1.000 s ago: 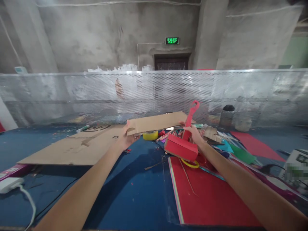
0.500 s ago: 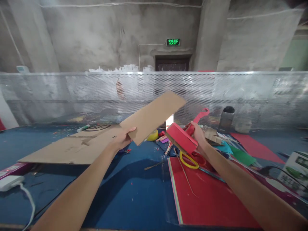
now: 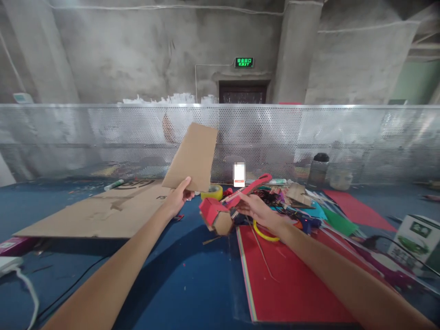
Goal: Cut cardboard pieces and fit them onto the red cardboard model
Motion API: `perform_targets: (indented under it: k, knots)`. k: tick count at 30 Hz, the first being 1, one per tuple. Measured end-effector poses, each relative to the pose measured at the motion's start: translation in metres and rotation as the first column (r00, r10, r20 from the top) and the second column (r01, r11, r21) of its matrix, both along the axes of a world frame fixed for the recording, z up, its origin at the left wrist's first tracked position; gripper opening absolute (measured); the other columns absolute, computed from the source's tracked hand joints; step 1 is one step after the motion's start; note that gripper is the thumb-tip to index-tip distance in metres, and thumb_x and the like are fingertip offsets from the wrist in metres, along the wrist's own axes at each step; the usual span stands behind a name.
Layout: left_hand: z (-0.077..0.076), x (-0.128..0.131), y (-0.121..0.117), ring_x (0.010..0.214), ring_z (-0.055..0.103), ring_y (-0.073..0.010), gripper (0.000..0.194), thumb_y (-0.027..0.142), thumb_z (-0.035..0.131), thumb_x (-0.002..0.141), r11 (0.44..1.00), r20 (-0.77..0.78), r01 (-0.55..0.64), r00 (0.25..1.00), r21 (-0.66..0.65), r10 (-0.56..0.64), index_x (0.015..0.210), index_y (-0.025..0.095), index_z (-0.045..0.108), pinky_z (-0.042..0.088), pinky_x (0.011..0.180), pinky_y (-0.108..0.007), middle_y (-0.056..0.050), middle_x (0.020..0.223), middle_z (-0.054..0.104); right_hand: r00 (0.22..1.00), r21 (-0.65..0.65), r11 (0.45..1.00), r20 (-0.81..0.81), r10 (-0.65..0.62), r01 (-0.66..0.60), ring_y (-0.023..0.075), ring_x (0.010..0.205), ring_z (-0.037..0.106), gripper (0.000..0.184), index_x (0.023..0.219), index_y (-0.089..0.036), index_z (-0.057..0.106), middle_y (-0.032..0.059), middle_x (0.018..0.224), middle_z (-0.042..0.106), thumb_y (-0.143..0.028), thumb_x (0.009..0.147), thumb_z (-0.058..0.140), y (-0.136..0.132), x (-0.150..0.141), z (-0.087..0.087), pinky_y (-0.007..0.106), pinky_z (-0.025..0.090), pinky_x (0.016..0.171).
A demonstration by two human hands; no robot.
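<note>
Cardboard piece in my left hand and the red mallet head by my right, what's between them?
In the head view, a yellow tape roll shows between the cardboard piece and the red mallet head; their spacing in depth is unclear.

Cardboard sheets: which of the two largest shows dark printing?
The bigger sheet, lying at the left; the smaller sheet, raised in the left hand, shows a plain brown face.

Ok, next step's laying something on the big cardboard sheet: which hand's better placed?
Left, I think: the left hand, gripping the cardboard piece, is nearer the large sheet; the right hand, holding the red model, sits farther away.
</note>
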State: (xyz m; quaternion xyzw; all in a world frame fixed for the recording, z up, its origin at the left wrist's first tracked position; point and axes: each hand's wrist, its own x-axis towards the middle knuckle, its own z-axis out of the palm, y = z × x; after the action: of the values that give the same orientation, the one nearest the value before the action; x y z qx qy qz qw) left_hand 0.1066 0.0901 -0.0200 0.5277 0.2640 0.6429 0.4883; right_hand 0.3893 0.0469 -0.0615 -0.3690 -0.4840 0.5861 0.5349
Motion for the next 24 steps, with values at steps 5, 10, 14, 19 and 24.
perform_targets:
  k: [5,10,14,19,24]
  knots:
    - [0.000,0.003,-0.001,0.048,0.059,-0.0124,0.037,0.044,0.083,0.072,0.998,0.004,-0.011,1.000,-0.055,0.011,0.084,0.013,0.068,0.043,0.043,-0.021,-0.002,0.061,0.067,0.989,-0.017,0.990,0.046,0.139,-0.138,0.0178,0.088,0.076,0.029,0.099,-0.016,0.069,0.0100,0.092,0.079,-0.045,0.093,0.068,-0.006,-0.014,-0.004,0.033,0.058,0.090]
    - [-0.011,0.009,-0.001,0.052,0.063,-0.0144,0.037,0.047,0.080,0.076,0.995,-0.078,-0.011,0.997,-0.095,0.003,0.083,0.012,0.070,0.048,0.048,-0.023,-0.006,0.064,0.071,0.794,-0.057,0.981,0.579,0.183,-0.185,0.0149,0.063,0.070,0.041,0.089,-0.012,0.071,0.0124,0.084,0.078,-0.050,0.098,0.055,-0.008,0.008,0.014,0.026,0.057,0.063]
    - [-0.019,0.013,-0.002,0.054,0.064,-0.0165,0.044,0.055,0.075,0.080,0.997,-0.199,0.012,0.980,-0.073,-0.026,0.074,0.012,0.069,0.052,0.054,-0.027,-0.008,0.061,0.070,0.420,0.105,0.971,0.907,-0.006,-0.213,0.0180,0.067,0.069,0.038,0.088,-0.014,0.070,0.0113,0.088,0.077,-0.046,0.097,0.052,-0.008,0.046,0.032,0.024,0.049,0.058]
    - [-0.023,0.017,-0.003,0.056,0.066,-0.0182,0.048,0.058,0.074,0.080,0.998,-0.234,0.009,0.972,-0.054,-0.021,0.083,0.011,0.071,0.053,0.054,-0.029,-0.009,0.065,0.072,-0.146,0.127,0.976,0.977,-0.154,-0.178,0.0196,0.067,0.068,0.030,0.092,-0.015,0.072,0.0084,0.074,0.073,-0.042,0.090,0.059,-0.001,0.095,0.041,0.025,0.044,0.060]
    - [-0.026,0.017,0.001,0.059,0.069,-0.0203,0.041,0.052,0.075,0.082,0.997,-0.182,-0.043,0.983,-0.059,0.032,0.087,0.011,0.072,0.056,0.058,-0.031,-0.011,0.071,0.075,-0.156,-0.112,0.976,0.984,0.083,-0.185,0.0172,0.048,0.057,0.040,0.089,-0.017,0.071,0.0018,0.054,0.062,-0.055,0.084,0.064,-0.006,0.100,0.044,0.026,0.039,0.049]
